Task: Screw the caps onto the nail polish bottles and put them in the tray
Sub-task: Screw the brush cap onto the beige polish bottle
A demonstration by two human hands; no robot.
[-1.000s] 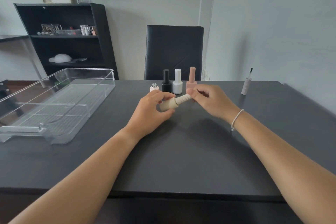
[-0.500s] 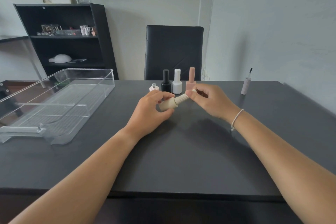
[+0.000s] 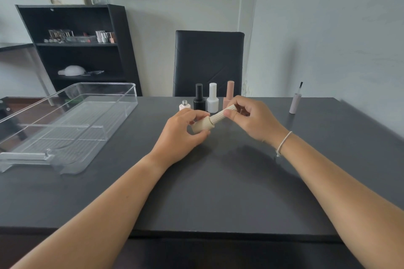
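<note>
Dark table [image 3: 218, 192]: tray [image 3: 122, 113], bottles [image 3: 212, 102]

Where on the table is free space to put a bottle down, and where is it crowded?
Free: the wide dark table between the forearms, the stretch between the tray and the left hand, and the tray floor. Crowded: the far edge, where the capless bottle, black bottle, white bottle and pink bottle stand behind the right hand.

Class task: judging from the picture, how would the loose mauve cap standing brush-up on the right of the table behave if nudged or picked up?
The tall, narrow mauve brush cap stands alone on a small base, so it probably tips easily. Being cylindrical, it would likely roll afterwards. Its thin brush stem looks delicate, and may be wet.
</note>
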